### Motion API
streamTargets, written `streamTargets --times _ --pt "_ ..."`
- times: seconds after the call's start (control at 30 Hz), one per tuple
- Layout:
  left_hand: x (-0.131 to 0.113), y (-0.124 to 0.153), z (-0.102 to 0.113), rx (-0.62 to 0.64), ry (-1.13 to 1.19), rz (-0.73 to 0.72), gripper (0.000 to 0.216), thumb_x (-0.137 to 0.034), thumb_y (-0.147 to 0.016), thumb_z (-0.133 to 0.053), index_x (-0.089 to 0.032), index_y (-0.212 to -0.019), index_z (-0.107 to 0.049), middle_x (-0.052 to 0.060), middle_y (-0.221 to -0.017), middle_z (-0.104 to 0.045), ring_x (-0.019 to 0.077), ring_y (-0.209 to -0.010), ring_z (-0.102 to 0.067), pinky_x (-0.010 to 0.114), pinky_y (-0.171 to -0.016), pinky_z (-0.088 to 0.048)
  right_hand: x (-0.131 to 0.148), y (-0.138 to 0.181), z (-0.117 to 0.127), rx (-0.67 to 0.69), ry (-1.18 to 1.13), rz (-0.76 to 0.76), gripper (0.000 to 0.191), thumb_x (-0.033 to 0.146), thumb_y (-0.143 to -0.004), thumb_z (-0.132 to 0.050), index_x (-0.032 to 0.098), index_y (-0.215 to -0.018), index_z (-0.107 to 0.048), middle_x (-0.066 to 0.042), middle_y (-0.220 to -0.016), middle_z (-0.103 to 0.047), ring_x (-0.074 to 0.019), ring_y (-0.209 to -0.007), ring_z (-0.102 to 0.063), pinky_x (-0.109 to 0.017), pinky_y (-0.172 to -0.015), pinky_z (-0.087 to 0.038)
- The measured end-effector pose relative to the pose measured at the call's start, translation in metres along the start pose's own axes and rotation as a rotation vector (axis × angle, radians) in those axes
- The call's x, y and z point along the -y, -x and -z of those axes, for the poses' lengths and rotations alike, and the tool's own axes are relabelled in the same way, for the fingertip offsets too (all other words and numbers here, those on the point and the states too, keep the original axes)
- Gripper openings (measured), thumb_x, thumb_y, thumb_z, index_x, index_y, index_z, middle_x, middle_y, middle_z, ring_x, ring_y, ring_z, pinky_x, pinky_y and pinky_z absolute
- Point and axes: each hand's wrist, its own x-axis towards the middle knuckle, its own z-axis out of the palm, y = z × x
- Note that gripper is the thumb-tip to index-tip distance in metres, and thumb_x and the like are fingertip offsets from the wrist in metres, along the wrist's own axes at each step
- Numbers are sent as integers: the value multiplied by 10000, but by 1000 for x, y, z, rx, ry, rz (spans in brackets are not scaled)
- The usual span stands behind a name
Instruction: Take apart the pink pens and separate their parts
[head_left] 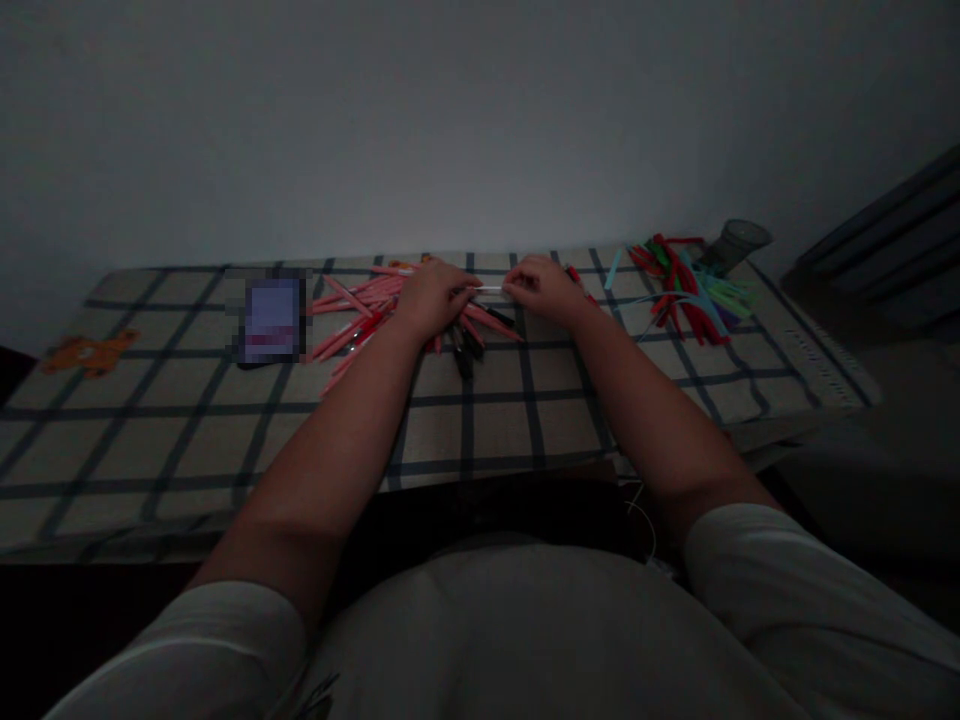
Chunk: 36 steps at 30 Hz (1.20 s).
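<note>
Between my hands stretches a thin white stick point(490, 289), too small to tell its exact kind. The fingers of my left hand point(437, 297) pinch its left end. At its right end, the fingertips of my right hand point(541, 287) are closed on it. Beneath and around my left hand lies a spread pile of pink pens point(352, 297), partly hidden by the hand and forearm. Several black pens point(463, 352) poke out just below that hand. A red item point(573, 273) shows partly behind my right wrist.
A phone point(271, 318) with a lit, blurred screen lies left of the pens. Farther left is an orange cutout figure point(91, 352). On the right are colourful fuzzy strips point(686, 290) and a dark clear cup point(736, 245). A checked cloth point(225, 437) covers the table against the wall.
</note>
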Motion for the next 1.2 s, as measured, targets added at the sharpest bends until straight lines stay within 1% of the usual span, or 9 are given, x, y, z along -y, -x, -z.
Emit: streamTargets --times 0.17,0.27,0.37,0.53,0.67,0.8,0.93,1.07,1.2 --pt "2 -1 -2 -16 -2 -43 364 -285 -1040 -601 -258 -1316 -836 116 -1250 -810 329 -1249 -649 481 -1123 -479 4 -1 -1 34 10 8 194 301 -961 -650 204 -1005 -812 -114 -1054 -746 -286 -1055 -626 -408 -982 -455" --pt "1 0 -2 -19 -5 -23 368 -301 -1046 -594 -270 -1322 -834 112 -1257 -812 336 -1260 -646 492 -1126 -479 2 0 0 34 31 2 202 293 -952 -643 209 -993 -822 -117 -1045 -752 -294 -1067 -627 -411 -986 -459" --pt "-1 1 0 -57 -4 53 393 -335 -1069 -569 -263 -1368 -813 122 -1296 -798 343 -1285 -638 484 -1125 -475 -1 -1 4 -11 82 -28 219 260 -941 -634 204 -1026 -828 -123 -1061 -762 -302 -1073 -635 -418 -997 -465" --pt "3 2 1 -179 16 197 410 -353 -1067 -560 -268 -1393 -795 115 -1334 -791 340 -1278 -635 477 -1100 -497 -12 -3 10 -103 181 -156 260 268 -962 -619 182 -1060 -844 -153 -1077 -773 -330 -1071 -642 -452 -1005 -475" --pt "7 1 -3 -177 26 170 371 -367 -1042 -590 -287 -1314 -829 105 -1253 -810 337 -1232 -653 480 -1075 -519 -17 -2 3 -37 207 -165 257 295 -970 -647 184 -1062 -859 -143 -1113 -786 -316 -1080 -656 -439 -1007 -482" --pt "7 2 -4 -150 13 168 382 -395 -1054 -576 -265 -1297 -841 122 -1243 -811 338 -1216 -661 468 -1042 -531 -14 1 -2 60 205 -85 235 355 -990 -701 223 -1067 -880 -125 -1188 -792 -317 -1181 -653 -443 -1061 -467" --pt "7 3 -4 -155 10 153 373 -381 -1052 -582 -276 -1304 -835 114 -1245 -809 334 -1219 -652 462 -1043 -532 -9 2 0 150 171 -46 176 334 -963 -766 234 -1031 -893 -119 -1147 -805 -329 -1226 -654 -456 -1083 -461" --pt "8 2 -5 -145 4 167 379 -378 -1059 -575 -280 -1332 -819 112 -1262 -798 331 -1234 -643 453 -1055 -521 -5 2 1 169 175 -48 149 278 -934 -777 229 -1009 -896 -116 -1140 -809 -333 -1222 -665 -461 -1084 -469" --pt "6 2 -3 -151 0 180 421 -356 -1061 -587 -275 -1434 -765 113 -1302 -784 325 -1249 -645 440 -1067 -513 -3 3 0 159 192 -81 161 221 -937 -731 218 -983 -886 -118 -1107 -813 -330 -1198 -684 -438 -1064 -490"
